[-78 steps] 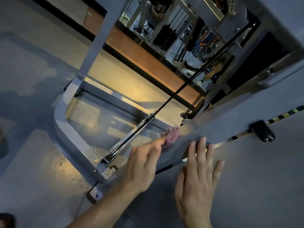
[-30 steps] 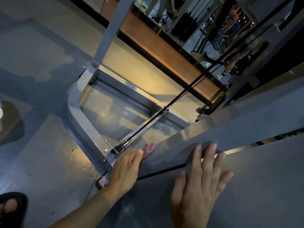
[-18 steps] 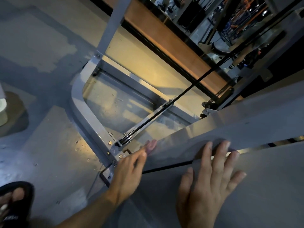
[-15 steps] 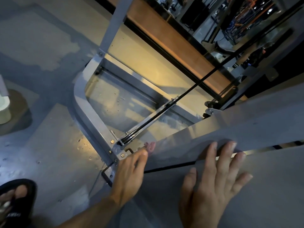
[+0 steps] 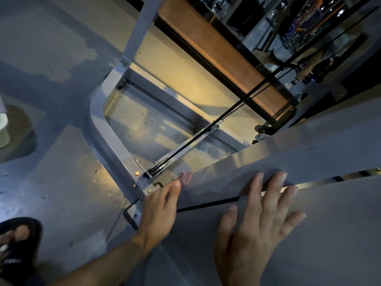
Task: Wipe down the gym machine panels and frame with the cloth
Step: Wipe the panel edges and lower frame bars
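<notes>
left hand (image 5: 159, 207) gripping pink cloth (image 5: 186, 179), right hand (image 5: 253, 230) fingers (image 5: 276, 190) flat on panel (image 5: 268, 162)

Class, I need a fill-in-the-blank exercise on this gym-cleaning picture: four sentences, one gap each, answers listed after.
1. The cloth peeking past the left hand is ____ in colour.
2. The right hand lies ____ on the panel, fingers spread.
3. The cloth is held by the ____ hand.
4. The foot at the lower left wears a black ____.

Answers: pink; flat; left; sandal
</notes>
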`<state>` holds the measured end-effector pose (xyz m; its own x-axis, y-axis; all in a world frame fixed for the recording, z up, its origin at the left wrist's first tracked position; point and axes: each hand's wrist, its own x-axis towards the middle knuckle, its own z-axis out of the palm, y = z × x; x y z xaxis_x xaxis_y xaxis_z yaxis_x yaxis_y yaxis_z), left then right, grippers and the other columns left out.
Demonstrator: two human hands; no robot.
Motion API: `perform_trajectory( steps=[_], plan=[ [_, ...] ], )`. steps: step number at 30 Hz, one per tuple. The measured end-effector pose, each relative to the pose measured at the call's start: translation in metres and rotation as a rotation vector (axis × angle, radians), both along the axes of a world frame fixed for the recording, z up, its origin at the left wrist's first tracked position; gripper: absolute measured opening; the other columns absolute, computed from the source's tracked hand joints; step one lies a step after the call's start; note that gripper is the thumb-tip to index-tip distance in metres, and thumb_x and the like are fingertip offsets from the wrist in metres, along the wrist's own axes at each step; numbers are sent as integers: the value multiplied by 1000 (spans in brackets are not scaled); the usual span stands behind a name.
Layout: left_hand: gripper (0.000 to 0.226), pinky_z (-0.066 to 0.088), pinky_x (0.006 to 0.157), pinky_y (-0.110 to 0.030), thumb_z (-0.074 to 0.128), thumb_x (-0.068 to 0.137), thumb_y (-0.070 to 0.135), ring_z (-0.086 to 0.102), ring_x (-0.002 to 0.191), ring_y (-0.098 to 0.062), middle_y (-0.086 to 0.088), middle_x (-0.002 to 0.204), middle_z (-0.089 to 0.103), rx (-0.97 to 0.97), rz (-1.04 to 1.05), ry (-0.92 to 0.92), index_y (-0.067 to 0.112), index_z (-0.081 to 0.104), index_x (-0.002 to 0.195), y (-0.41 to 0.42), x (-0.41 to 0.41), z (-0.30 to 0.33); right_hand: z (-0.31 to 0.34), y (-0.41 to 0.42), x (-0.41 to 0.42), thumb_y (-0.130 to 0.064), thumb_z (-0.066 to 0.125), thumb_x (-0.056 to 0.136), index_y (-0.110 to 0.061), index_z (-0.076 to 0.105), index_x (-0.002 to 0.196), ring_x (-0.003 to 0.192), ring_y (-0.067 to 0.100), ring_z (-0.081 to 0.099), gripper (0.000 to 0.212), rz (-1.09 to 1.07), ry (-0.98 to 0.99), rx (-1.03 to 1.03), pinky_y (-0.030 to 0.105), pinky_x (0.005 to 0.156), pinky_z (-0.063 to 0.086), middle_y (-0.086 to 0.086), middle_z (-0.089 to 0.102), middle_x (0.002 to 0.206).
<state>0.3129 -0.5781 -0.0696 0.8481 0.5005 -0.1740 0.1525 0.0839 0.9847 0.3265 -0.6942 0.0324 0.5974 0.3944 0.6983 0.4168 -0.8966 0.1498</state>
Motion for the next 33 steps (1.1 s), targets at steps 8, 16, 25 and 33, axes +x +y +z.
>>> perform_trajectory(
  steps=[8,16,25,33],
  plan=[
    [50,54,99,-34,31,105,48,66,118,-5,10,122,75,-20,-118,-411,30,72,126,7,48,46,-1,-1,3,-17,50,84,-8,36,153,159,23,2,71,0,-9,-11,47,127,-7,-3,1,172],
    [59,33,120,-51,17,86,92,51,139,-13,15,143,62,-196,-420,-111,69,63,114,33,78,-35,-3,-3,7,-20,51,87,-7,36,153,159,23,2,69,3,-28,-18,46,127,-8,-2,3,172],
    [78,35,116,-38,18,92,80,54,132,-17,7,141,62,-135,-351,196,35,71,128,31,52,-106,-4,-2,8,-19,50,88,-4,36,153,159,23,0,68,4,-48,-32,45,126,-9,-2,1,172],
    [65,33,120,-48,27,89,88,54,137,-11,11,140,64,-248,-378,-92,53,72,119,25,83,-60,-3,-3,7,-20,49,91,-4,36,153,159,24,2,66,23,-45,-33,46,126,-7,-1,2,172]
  ],
)
